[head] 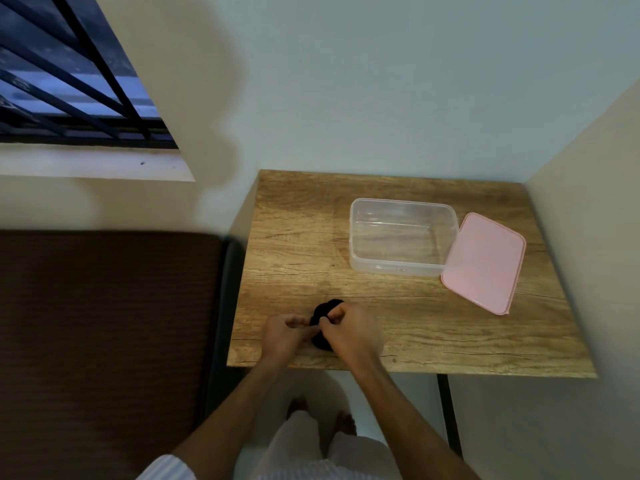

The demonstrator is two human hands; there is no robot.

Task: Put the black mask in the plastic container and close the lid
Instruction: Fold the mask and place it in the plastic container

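Black mask held in both hands at the near edge of the counter.

The black mask (323, 315) is bunched small and is gripped between the left hand (284, 332) and the right hand (349, 329), the grip of each being closed on the cloth just above the wooden counter (294, 244). The clear plastic container (401, 237) is seen standing open farther back on the counter, well apart from the hands. The pink lid (485, 261) is laid beside it to the right, one edge leaned against the container's rim.
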